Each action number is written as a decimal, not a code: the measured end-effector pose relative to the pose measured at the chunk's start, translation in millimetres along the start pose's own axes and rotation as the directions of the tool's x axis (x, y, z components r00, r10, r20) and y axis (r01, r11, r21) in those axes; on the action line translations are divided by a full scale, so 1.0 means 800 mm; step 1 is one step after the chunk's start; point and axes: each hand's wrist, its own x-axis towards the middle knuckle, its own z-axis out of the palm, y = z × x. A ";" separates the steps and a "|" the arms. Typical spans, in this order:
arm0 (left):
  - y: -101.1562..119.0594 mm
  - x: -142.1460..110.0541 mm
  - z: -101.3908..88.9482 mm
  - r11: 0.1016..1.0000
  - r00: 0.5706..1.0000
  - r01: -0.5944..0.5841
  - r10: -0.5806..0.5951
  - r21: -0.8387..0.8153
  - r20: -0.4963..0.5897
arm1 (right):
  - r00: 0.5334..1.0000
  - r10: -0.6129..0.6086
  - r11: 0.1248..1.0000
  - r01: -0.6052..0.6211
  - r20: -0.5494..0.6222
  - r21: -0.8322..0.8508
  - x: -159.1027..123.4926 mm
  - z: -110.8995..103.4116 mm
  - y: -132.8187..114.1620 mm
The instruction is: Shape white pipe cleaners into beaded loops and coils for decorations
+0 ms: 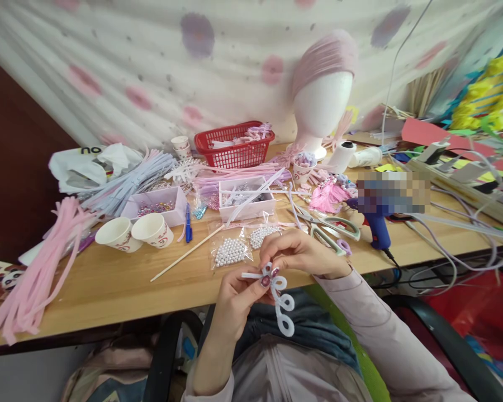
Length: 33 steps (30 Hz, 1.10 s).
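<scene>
A white fuzzy pipe cleaner (285, 324), bent into several loops, hangs between my hands just off the table's front edge. My left hand (237, 298) pinches it from the left, thumb on the looped part, with a short straight end pointing left. From above and to the right, my right hand (299, 251) pinches the upper loops with thumb and fingers. Both sets of fingertips meet at the same spot and partly hide it. Clear bags of white beads (230, 252) lie on the table just beyond my hands.
Scissors (327, 226) and a blue glue gun (377, 226) with cords lie to the right. Paper cups (153, 230), a blue pen (188, 223), a wooden stick (184, 255) and pink pipe cleaners (37, 268) lie left. Behind stand a red basket (235, 153) and a mannequin head (322, 100).
</scene>
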 end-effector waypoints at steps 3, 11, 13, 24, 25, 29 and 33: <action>0.000 -0.001 0.000 1.000 1.000 0.009 -0.009 -0.001 0.005 | 1.000 0.004 1.000 -0.004 -0.007 -0.011 0.001 0.000 0.000; 0.003 -0.002 0.006 0.988 0.981 -0.127 0.138 0.085 -0.138 | 0.993 0.082 0.993 -0.075 -0.087 0.087 -0.007 -0.001 0.003; 0.003 0.001 0.006 0.979 0.962 -0.175 0.193 0.109 -0.193 | 0.981 0.099 0.990 -0.080 -0.165 0.116 -0.013 0.001 0.003; -0.003 0.010 0.008 0.964 0.887 -0.267 0.246 -0.001 -0.390 | 0.938 0.160 0.986 -0.168 -0.306 -0.002 -0.022 0.020 0.002; -0.003 0.009 0.010 0.963 0.893 -0.269 0.246 -0.010 -0.376 | 0.937 0.158 0.986 -0.169 -0.310 -0.007 -0.022 0.021 0.002; -0.003 0.007 0.013 0.959 0.910 -0.281 0.258 -0.025 -0.323 | 0.943 0.135 0.987 -0.155 -0.305 -0.043 -0.020 0.022 0.002; -0.005 0.007 0.013 0.975 0.937 -0.222 0.207 -0.023 -0.280 | 0.950 0.113 0.981 -0.154 -0.290 -0.122 -0.021 0.019 0.000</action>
